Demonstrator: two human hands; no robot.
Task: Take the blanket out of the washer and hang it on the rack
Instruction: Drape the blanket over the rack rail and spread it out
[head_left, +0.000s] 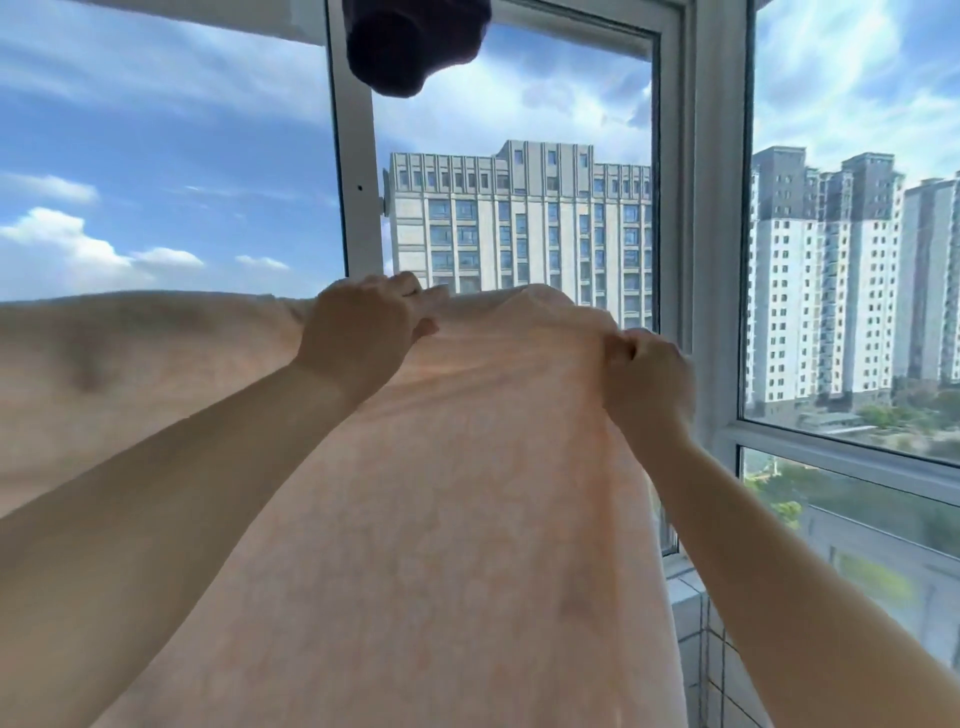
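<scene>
- Blanket (441, 493): pale peach, fills the lower centre and left of the frame; its top edge runs across mid-frame, cloth falling toward the bottom edge.
- Whatever carries the top edge is hidden under the cloth; cannot tell.
- Left hand (358, 332): centre of frame, fingers curled over the top edge, gripping the fabric.
- Right hand (647, 371): right of centre, slightly lower, thumb and fingers pinching a bunched fold of the blanket.
- Both bare forearms reach up from the lower corners.
- Dark garment (415, 44): hangs at top centre.
- Window frame (680, 208): white, behind the blanket; tall buildings (519, 223) and cloudy blue sky beyond.
- Tiled sill (685, 597): lower right.
</scene>
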